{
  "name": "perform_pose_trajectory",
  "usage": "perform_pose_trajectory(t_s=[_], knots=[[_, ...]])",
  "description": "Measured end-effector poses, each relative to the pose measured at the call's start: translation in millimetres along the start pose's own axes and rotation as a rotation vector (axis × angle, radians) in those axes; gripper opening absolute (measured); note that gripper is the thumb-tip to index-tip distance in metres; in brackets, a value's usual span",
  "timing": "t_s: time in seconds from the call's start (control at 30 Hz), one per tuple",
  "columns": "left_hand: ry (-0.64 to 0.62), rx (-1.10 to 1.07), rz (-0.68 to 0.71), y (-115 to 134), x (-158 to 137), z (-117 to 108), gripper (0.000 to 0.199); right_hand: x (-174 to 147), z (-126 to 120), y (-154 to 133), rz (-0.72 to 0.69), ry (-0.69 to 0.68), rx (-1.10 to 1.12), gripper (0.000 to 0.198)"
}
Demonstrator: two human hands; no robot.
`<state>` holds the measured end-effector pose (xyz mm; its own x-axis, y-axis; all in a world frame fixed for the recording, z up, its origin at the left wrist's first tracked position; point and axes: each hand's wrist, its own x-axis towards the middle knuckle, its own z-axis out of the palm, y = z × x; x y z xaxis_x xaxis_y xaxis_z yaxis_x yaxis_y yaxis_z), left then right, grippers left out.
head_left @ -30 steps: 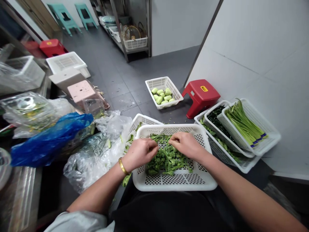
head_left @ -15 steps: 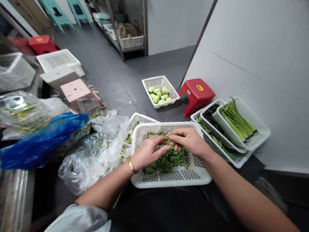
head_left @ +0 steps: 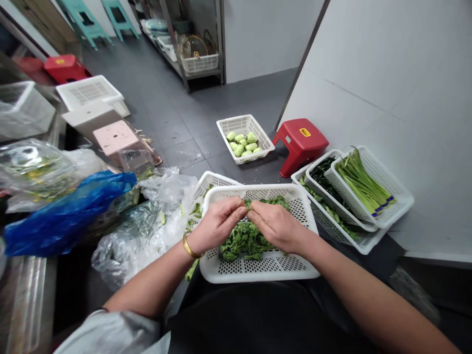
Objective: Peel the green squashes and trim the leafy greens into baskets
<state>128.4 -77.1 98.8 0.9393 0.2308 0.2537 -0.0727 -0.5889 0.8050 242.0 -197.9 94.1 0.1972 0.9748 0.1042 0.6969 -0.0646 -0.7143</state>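
Note:
A white perforated basket (head_left: 258, 275) sits at my lap, and curly dark leafy greens (head_left: 245, 241) lie heaped in it. Over the heap, my left hand (head_left: 224, 221) is closed in a pinch, a gold bangle on its wrist. Meeting it fingertip to fingertip, my right hand (head_left: 276, 225) pinches as well. A little green shows at the joined fingertips; most of what they grip is hidden behind the fingers. Both hands cover the middle of the heap.
Left lie clear plastic bags (head_left: 147, 236) with scraps and a blue bag (head_left: 70, 216). Ahead stand a basket of pale green vegetables (head_left: 243, 142) and a red stool (head_left: 304, 140). Stacked baskets on the right hold long green stalks (head_left: 363, 184) and dark green vegetables (head_left: 324, 179).
My left hand has gone from spread fingers to a pinch. The right hand has shifted slightly left and lower, and the fingertips of both now meet. More of the greens shows below them.

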Motion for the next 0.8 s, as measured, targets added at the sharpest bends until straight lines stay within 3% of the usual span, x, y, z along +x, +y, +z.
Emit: perform_pose_trajectory(t_s=[0.17, 0.23, 0.3, 0.4, 0.5, 0.57, 0.63, 0.7, 0.8], knots=[[0.106, 0.325, 0.336, -2, -2, -12, 0.018, -3, -3, -15, 0.266, -0.335, 0.851, 0.038], [0.065, 0.340, 0.439, -5, -4, -15, 0.020, -5, -5, -17, 0.309, -0.477, 1.010, 0.041], [-0.086, 0.314, 0.450, -9, -6, -19, 0.025, -3, -8, -15, 0.248, -0.485, 0.839, 0.039], [-0.256, 0.389, 0.335, -13, -13, -23, 0.028, 6, -13, -7, 0.083, -0.349, 0.319, 0.035], [-0.211, 0.595, 0.281, -12, -19, -23, 0.024, 14, -17, -4, 0.027, -0.325, 0.058, 0.035], [-0.179, 0.619, 0.277, -9, -20, -21, 0.022, 16, -17, -5, 0.018, -0.306, -0.030, 0.034], [-0.185, 0.426, 0.232, -5, -19, -21, 0.021, 15, -12, -6, -0.079, -0.270, -0.047, 0.033], [-0.161, 0.015, 0.074, -1, -17, -23, 0.022, 12, -2, -5, -0.256, -0.234, 0.006, 0.033], [0.055, -0.686, -0.240, 2, -15, -35, 0.025, 11, 15, -4, -0.476, -0.185, 0.042, 0.043]])
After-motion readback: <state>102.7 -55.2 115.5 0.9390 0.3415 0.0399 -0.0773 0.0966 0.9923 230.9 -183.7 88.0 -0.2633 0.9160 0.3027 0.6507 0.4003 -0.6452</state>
